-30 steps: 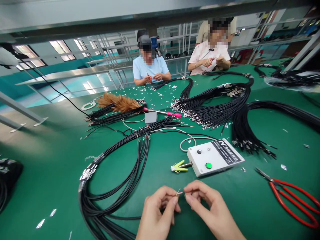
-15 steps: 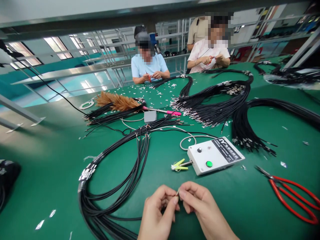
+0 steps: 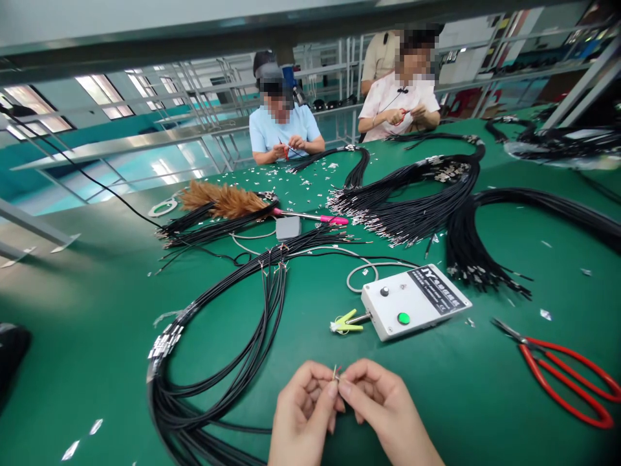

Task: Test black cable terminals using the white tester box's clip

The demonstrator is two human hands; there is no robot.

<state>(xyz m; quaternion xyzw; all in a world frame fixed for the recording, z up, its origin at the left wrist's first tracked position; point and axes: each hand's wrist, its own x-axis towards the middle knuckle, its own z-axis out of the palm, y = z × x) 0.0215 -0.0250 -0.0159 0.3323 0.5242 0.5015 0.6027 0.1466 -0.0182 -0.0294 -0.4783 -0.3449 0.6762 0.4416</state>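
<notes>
Before the white box (image 3: 414, 303): left hand (image 3: 306, 404) pinched cable end (image 3: 336, 373), right hand (image 3: 381, 401) its thin wires (image 3: 339, 369) | wires already parted | left of box: other cables (image 3: 165, 344) lay unheld

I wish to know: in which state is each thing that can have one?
Left hand: pinching wire ends
Right hand: pinching them too
Red-handled cutters: unheld, handles apart
Yellow clip: spread in V shape
Green button: bright, perhaps lit
Nearest cable bundle: looped
Brown duster: lying unheld

bright, even indoors | I see windows (image 3: 104, 97) glowing upper left | glare on floor (image 3: 165, 171) | pale sheen, table (image 3: 104, 220) left end | wide-angle edge stretch | heads pixelated
</notes>
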